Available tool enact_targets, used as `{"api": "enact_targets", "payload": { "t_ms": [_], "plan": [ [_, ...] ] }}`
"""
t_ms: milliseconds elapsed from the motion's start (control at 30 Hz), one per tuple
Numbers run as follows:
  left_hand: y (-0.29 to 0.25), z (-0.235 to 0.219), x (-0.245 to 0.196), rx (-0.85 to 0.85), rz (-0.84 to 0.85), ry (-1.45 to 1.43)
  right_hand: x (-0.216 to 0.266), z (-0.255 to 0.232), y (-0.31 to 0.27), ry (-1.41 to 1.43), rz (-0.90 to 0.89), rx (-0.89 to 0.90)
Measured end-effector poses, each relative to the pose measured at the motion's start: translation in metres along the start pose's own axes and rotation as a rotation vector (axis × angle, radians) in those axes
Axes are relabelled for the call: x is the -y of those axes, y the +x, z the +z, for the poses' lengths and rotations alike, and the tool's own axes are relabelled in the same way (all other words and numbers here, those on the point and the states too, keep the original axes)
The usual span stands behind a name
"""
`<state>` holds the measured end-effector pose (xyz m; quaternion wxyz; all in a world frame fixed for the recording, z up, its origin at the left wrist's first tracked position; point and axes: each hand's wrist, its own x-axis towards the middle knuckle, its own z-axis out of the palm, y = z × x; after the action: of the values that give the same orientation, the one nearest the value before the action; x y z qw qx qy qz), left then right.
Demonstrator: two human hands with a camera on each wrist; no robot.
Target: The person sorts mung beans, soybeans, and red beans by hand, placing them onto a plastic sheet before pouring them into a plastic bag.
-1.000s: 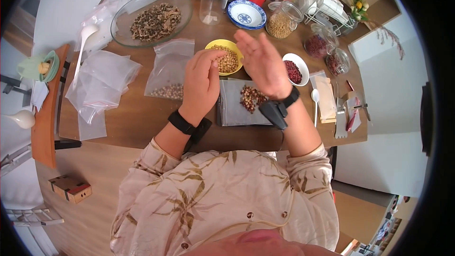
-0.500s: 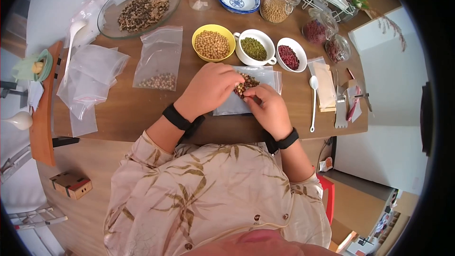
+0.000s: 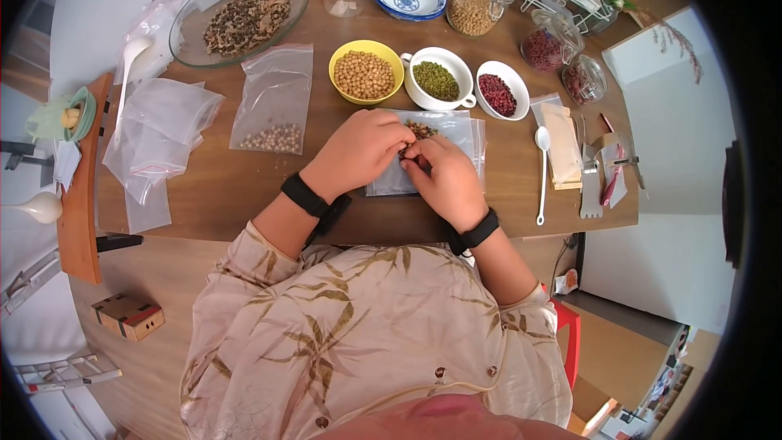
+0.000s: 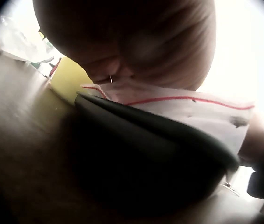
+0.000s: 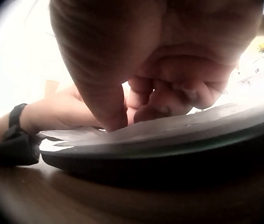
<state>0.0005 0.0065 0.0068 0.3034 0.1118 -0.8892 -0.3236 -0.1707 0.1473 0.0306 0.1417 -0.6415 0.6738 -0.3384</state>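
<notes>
A flat clear bag (image 3: pixel 391 186) lies near the table's front edge, with a pile of mixed beans (image 3: pixel 423 128) on or in it. From the left, the left hand (image 3: pixel 358 151) reaches over it, its fingers bent down at the pile and their tips partly hidden. The right hand (image 3: pixel 448 183) faces it, thumb and forefinger closed on a few dark beans. Both hands' fingertips nearly meet. In the left wrist view the bag's red-lined edge (image 4: pixel 169 99) shows under the left hand (image 4: pixel 132 37). The right hand (image 5: pixel 155 46) has curled fingers just above the plastic.
Behind stand a yellow bowl of chickpeas (image 3: pixel 364 75), white bowls of green beans (image 3: pixel 436 80) and red beans (image 3: pixel 496 95). Left are a bag of pale beans (image 3: pixel 273 137), empty bags (image 3: pixel 159 126) and a glass dish (image 3: pixel 187 24). A white spoon (image 3: pixel 542 171) lies right.
Both hands have come down from above the bowls to the bean pile. Over the last half second the right hand has shifted slightly left, closer to the left hand.
</notes>
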Motion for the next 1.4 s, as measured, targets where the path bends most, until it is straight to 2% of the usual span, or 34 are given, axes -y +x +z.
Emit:
{"api": "enact_targets", "payload": {
  "t_ms": [133,200,233,267,333,400,467,500,600,800,900,1333,1400],
  "plan": [
    [-0.002,0.000,0.002,-0.006,0.019,-0.003,-0.008,-0.003,0.000,0.069,0.074,0.081],
    [-0.001,0.000,0.002,0.001,0.011,-0.015,-0.027,-0.008,-0.006,0.601,0.349,-0.025],
    [-0.001,-0.001,0.002,0.012,0.009,-0.026,-0.036,-0.020,-0.006,0.821,0.466,0.016],
    [-0.002,-0.002,0.001,0.007,0.005,-0.027,-0.034,-0.027,-0.005,0.819,0.466,0.022],
    [-0.002,-0.001,-0.001,0.017,0.015,0.004,-0.029,-0.041,-0.008,1.134,0.610,0.010],
    [-0.003,0.001,-0.002,0.015,0.013,0.002,-0.036,-0.037,-0.013,1.097,0.641,0.042],
    [-0.003,0.002,-0.002,0.015,0.006,0.006,-0.026,-0.023,-0.018,0.231,0.183,0.003],
    [-0.004,0.003,-0.001,0.007,0.008,0.008,-0.015,-0.023,-0.014,0.103,0.110,-0.031],
    [-0.006,0.006,0.002,-0.007,0.011,0.014,-0.020,-0.017,-0.013,0.002,0.097,-0.007],
    [-0.005,0.002,-0.001,0.004,0.001,0.014,-0.018,-0.020,-0.008,0.017,0.077,0.054],
    [-0.005,0.002,-0.001,-0.004,0.009,0.010,-0.017,-0.020,-0.008,-0.027,0.007,0.032],
    [-0.004,0.000,-0.002,-0.021,0.026,-0.003,-0.012,-0.020,0.001,-0.036,-0.104,0.046],
    [-0.004,0.001,-0.001,-0.033,0.025,-0.013,-0.009,-0.024,0.003,0.145,0.090,0.066]
  ]
}}
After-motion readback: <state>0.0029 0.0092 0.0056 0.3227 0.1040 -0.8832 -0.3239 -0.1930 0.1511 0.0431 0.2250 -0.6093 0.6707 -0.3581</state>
